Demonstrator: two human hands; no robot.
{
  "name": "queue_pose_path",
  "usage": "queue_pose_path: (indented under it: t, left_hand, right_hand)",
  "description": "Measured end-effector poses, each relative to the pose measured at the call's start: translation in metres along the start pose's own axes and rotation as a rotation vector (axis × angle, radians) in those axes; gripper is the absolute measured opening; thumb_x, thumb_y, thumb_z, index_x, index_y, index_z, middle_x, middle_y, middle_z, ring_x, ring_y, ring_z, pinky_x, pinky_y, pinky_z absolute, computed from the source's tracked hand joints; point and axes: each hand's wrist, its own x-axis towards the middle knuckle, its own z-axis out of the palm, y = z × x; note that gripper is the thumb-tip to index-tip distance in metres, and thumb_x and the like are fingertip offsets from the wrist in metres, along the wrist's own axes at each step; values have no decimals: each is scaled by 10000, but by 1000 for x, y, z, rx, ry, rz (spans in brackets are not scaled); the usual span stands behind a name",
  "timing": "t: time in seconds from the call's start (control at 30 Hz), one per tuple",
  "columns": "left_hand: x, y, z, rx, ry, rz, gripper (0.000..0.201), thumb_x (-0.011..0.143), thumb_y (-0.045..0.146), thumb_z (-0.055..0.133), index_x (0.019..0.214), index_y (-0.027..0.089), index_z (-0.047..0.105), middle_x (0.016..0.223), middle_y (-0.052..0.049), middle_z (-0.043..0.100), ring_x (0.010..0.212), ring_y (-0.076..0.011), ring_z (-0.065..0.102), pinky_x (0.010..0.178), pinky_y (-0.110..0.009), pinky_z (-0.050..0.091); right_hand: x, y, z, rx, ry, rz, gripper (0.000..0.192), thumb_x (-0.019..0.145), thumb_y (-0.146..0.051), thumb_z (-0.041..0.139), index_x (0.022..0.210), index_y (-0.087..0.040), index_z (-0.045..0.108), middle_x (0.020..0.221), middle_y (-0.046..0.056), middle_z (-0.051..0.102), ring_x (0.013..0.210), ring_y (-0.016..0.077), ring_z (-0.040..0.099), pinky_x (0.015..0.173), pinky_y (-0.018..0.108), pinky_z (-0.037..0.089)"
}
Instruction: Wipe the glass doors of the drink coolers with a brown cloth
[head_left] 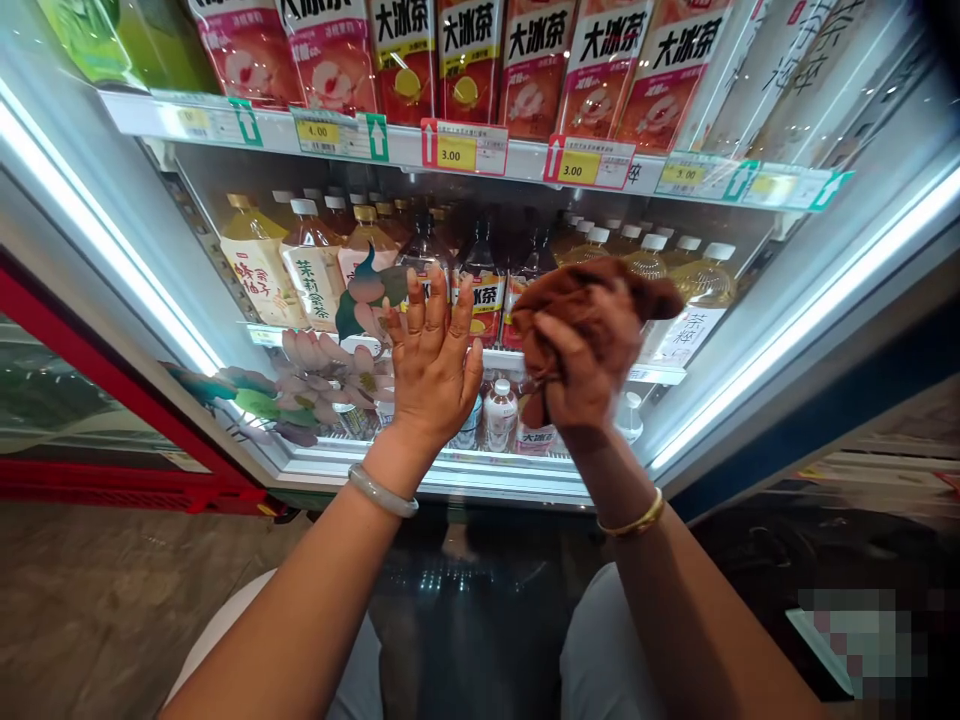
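Left hand (433, 362): raised, fingers spread and extended, palm laid flat toward the glass door (150, 250) of a lit drinks cooler; reflection of fingers visible in glass just to the left. Pale bangle (382, 490) at left wrist.

Right hand (581, 375): closed around a bunched brown cloth (592, 300), pressed against the same glass just beside the left hand, at similar height. Cloth crumpled, bulging above and to the right of the knuckles. Slight blur around the cloth. Gold bangle (634, 522) at right wrist.

Behind glass: upper shelf rail (405, 145) carrying price tags, readable as 4.00, 3.00, 3.00; above it, a row of large red-labelled tea bottles (469, 60). Middle shelf holding tea bottles, white caps (304, 207) at left and right, dark-capped ones at centre. Lowest level, partly hidden by both hands: a small bottle with white cap (500, 415) between the wrists.

Bright light strips along both door edges (90, 240). Red-framed cabinet (90, 400) adjoining at left. Floor (97, 610) brownish at lower left. Knees in light trousers (600, 660) at bottom of frame. Pixelated patch at lower right; contents not discernible.
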Motion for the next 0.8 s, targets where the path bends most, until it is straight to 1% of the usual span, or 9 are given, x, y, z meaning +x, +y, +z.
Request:
queue_pose_path:
  t: [0.07,0.13,0.27,0.37,0.43,0.5,0.6,0.7,0.8]
  left_hand:
    - [-1,3,2,-9,6,3,692,1027,295,442,1679,272,211,1763,-41,81,1645,-246,-12,1333,-510,-86]
    - [-4,4,6,-2,17,24,706,1027,292,453,1682,271,192,1763,-47,69,1644,-242,-8,1336,-499,-81]
    - [-12,5,16,15,12,87,779,1001,245,477,1690,254,114,1759,-59,-31,1639,-259,-68,1332,-526,-74]
    - [-16,4,19,19,2,93,805,985,205,472,1690,263,87,1756,-48,-78,1632,-270,-101,1328,-544,-77]
    - [-17,3,19,20,6,84,799,992,207,472,1688,277,86,1758,-43,-71,1633,-273,-91,1329,-544,-81]
    - [-17,4,18,20,2,83,805,994,215,479,1687,282,77,1759,-44,-65,1633,-278,-83,1328,-545,-84]
    - [-18,5,19,34,-11,102,821,993,217,489,1689,276,58,1757,-54,-73,1633,-278,-79,1328,-542,-79]
    - [-18,8,21,38,-6,114,826,991,213,495,1690,273,61,1754,-56,-80,1632,-268,-81,1329,-528,-82]
    - [-17,11,24,36,1,121,831,983,206,499,1691,269,67,1753,-60,-80,1634,-263,-78,1328,-526,-86]
  right_hand:
    - [4,14,-3,-33,92,84,298,982,-277,609,1265,-327,688,1503,54,472,1475,326,457,1186,606,450]
    - [-1,13,-3,-39,96,112,295,974,-267,621,1254,-318,697,1530,53,453,1497,341,428,1186,614,443]
    - [-25,-13,1,-9,-66,-61,309,953,-201,649,1239,-302,709,1438,59,541,1505,302,428,1209,524,461]
    - [-29,-13,-4,17,-147,-145,329,965,-210,643,1272,-317,692,1401,47,569,1481,267,460,1209,482,481]
    - [-20,2,-11,27,-98,-93,307,978,-255,635,1274,-314,693,1444,46,535,1483,288,455,1223,524,455]
    - [-10,18,-18,-21,2,22,282,987,-267,630,1258,-287,705,1488,66,492,1483,323,446,1233,575,415]
    - [-8,23,-21,-87,64,100,272,981,-245,633,1240,-251,714,1520,96,457,1494,357,420,1215,598,419]
    - [-25,4,-15,-68,-50,-9,282,968,-235,642,1235,-296,707,1482,65,500,1503,334,418,1198,567,466]
    - [-38,-8,-13,-68,-164,-122,314,987,-227,615,1260,-369,680,1386,20,578,1464,251,472,1185,473,514]
